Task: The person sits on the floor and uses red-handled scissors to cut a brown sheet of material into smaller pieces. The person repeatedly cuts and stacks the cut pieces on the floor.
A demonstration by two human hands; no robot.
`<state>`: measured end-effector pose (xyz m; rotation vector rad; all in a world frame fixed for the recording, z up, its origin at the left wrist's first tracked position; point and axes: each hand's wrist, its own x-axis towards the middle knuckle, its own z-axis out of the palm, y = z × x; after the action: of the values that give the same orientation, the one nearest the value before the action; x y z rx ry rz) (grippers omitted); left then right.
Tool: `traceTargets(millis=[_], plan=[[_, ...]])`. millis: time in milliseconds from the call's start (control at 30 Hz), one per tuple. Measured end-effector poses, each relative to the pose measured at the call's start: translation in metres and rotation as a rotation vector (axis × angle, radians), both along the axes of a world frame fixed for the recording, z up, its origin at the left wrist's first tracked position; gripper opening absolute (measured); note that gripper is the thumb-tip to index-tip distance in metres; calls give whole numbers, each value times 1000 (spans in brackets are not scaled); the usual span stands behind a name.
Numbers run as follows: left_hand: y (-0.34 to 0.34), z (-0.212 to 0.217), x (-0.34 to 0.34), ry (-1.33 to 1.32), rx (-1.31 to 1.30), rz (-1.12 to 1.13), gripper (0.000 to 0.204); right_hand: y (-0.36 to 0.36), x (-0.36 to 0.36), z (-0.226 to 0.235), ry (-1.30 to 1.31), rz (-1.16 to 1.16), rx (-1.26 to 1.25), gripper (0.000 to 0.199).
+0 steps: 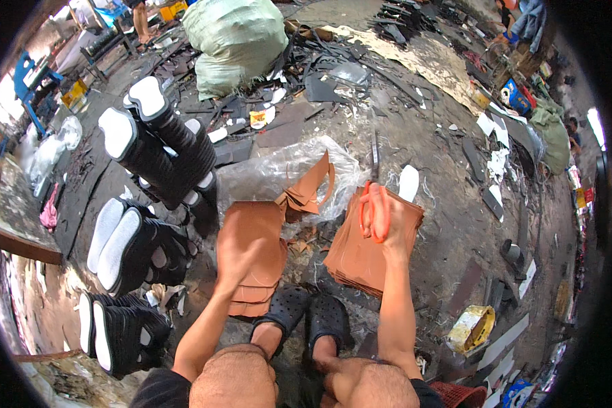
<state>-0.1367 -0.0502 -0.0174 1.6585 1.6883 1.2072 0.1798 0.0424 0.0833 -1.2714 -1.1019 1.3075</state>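
Seated person seen from above, feet in dark clogs (306, 316) on a littered floor (449, 224). Left hand (238, 255) lies flat and open on a stack of brown sheets (255, 234), thin, matte, roughly rectangular pieces fanned at the lower edges. Right hand (387, 217) is closed around orange-handled scissors (374, 204), blade pointing away, above a second brown stack (357, 255). Black-and-white soles (156, 149) stand bundled to the left
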Motion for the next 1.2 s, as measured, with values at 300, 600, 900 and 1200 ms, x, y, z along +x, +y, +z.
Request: traceTargets(millis=[300, 600, 900, 1200], plan=[[70, -63, 196, -61, -502, -356, 100, -44, 56, 27, -48, -249, 69, 51], [11, 32, 28, -1072, -375, -96, 76, -83, 37, -68, 19, 2, -197, 42], [-1, 73, 7, -989, -380, -262, 73, -42, -9, -16, -309, 208, -46, 58], [39, 42, 78, -887, -156, -206, 47, -68, -48, -20, -23, 179, -176, 46]])
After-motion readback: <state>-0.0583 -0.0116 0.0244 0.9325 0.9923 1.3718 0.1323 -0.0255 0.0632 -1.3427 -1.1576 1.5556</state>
